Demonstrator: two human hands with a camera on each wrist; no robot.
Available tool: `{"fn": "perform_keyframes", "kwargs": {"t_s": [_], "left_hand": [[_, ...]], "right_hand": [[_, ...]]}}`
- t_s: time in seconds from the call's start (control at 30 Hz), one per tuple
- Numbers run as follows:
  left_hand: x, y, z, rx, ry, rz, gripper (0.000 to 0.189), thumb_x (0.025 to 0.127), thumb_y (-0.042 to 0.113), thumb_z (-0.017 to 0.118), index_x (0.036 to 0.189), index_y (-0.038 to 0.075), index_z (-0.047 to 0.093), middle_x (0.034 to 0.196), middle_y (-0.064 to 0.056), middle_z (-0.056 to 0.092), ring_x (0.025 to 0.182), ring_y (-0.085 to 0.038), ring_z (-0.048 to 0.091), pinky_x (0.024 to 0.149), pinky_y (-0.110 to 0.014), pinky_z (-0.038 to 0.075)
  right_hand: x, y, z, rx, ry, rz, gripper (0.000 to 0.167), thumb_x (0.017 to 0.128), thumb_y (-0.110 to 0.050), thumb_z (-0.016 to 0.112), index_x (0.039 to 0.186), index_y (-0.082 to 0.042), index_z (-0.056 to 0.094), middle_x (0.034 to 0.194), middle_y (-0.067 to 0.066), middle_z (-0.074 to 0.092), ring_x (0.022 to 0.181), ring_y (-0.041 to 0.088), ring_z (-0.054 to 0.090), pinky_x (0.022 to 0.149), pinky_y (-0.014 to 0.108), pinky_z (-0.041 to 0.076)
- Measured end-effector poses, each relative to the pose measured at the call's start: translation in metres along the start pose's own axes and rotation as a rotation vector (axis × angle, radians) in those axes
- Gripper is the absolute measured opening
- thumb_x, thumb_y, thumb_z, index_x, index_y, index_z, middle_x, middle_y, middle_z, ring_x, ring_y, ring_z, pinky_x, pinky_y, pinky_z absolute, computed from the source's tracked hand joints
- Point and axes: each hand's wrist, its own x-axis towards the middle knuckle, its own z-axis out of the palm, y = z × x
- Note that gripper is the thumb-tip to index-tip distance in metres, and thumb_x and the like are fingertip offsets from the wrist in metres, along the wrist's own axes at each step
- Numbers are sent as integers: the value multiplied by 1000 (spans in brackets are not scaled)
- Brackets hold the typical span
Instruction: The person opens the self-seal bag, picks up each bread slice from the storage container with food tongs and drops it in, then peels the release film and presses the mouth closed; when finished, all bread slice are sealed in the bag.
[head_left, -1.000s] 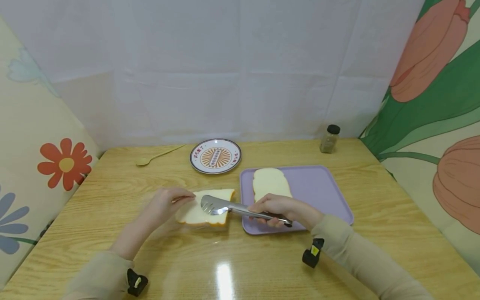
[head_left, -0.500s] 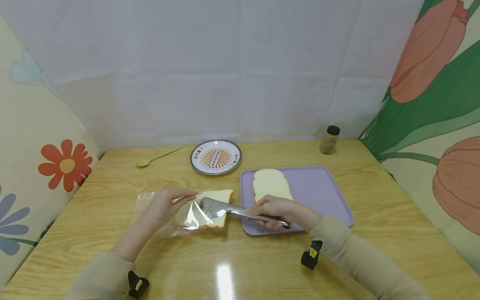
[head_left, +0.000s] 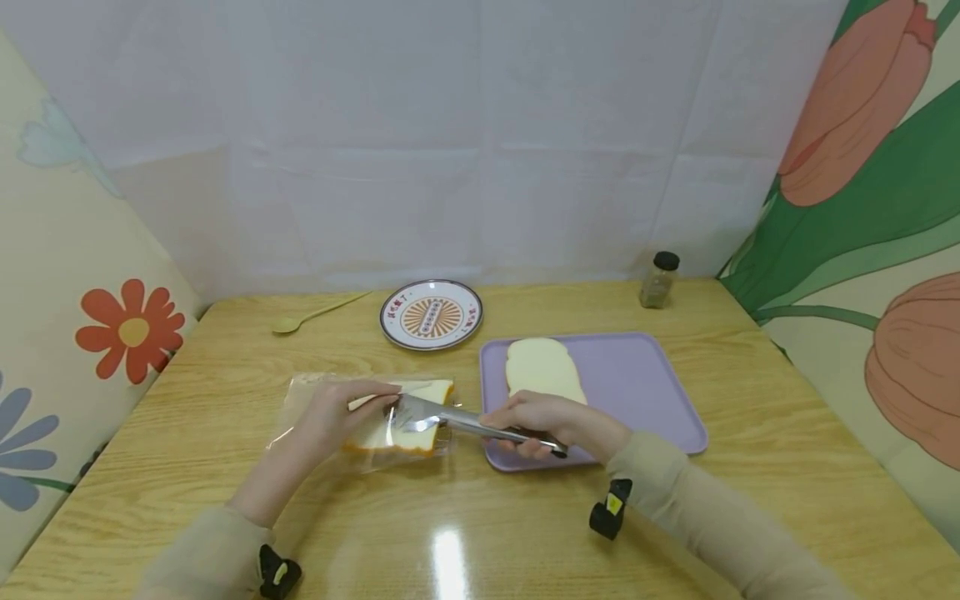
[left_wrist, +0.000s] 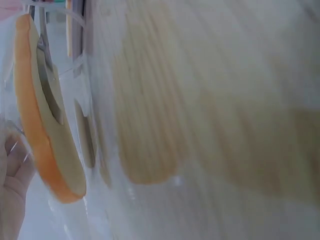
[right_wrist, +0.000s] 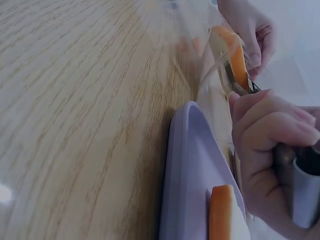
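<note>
My right hand (head_left: pixel 536 417) grips the handle of metal tongs (head_left: pixel 455 418), whose slotted head lies over a white bread slice (head_left: pixel 420 438) with an orange-brown crust. In the right wrist view the tongs straddle the slice (right_wrist: pixel 238 60). Around the slice is a clear plastic bag (head_left: pixel 306 388), its mouth toward the right. At the bag's upper layer, beside the tongs' head, my left hand (head_left: pixel 337 412) pinches the film between thumb and fingers. Through the film the left wrist view shows the slice (left_wrist: pixel 42 135) edge-on, with a tong head (left_wrist: pixel 49 92) against its face.
A lilac tray (head_left: pixel 637 383) lies to the right, with another bread slice (head_left: pixel 542 367) at its left side. Behind are a patterned plate (head_left: pixel 431 315), a gold spoon (head_left: pixel 287 324) and a black-capped jar (head_left: pixel 658 282). A white sheet (head_left: pixel 480 167) closes off the back.
The bread slice and tongs have shifted left, further into the bag, and my right hand has moved left with them. My left hand keeps to nearly the same spot.
</note>
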Motion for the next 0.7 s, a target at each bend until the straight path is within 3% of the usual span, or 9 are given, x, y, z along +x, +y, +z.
{"fn": "perform_keyframes", "kwargs": {"t_s": [0.27, 0.4, 0.57, 0.7], "left_hand": [[-1, 1, 0, 24, -9, -49, 19, 70, -6, 76, 87, 5, 75, 84, -8, 74, 77, -22, 71, 70, -16, 54], [0, 1, -2, 27, 8, -65, 18, 71, -6, 75, 87, 4, 75, 84, -9, 74, 76, -24, 71, 70, -19, 55], [1, 0, -5, 26, 28, -56, 20, 72, -7, 75, 88, 5, 75, 85, -8, 74, 77, -23, 71, 72, -12, 53], [0, -1, -5, 29, 22, -58, 20, 71, -6, 75, 88, 5, 75, 84, -8, 74, 77, -23, 71, 71, -15, 54]], "right_hand": [[8, -5, 6, -17, 41, -3, 33, 96, -24, 52, 100, 9, 60, 57, 1, 50, 37, 5, 32, 34, 16, 28], [11, -5, 7, -58, 71, -15, 32, 96, -23, 53, 96, 8, 60, 56, 1, 49, 37, 5, 32, 33, 17, 28], [12, -5, 8, -105, 79, -38, 32, 96, -22, 52, 95, 8, 61, 55, 1, 49, 36, 6, 31, 33, 17, 28], [14, -5, 9, -55, 52, -23, 31, 97, -24, 52, 92, 6, 61, 55, 0, 49, 36, 5, 31, 33, 17, 27]]}}
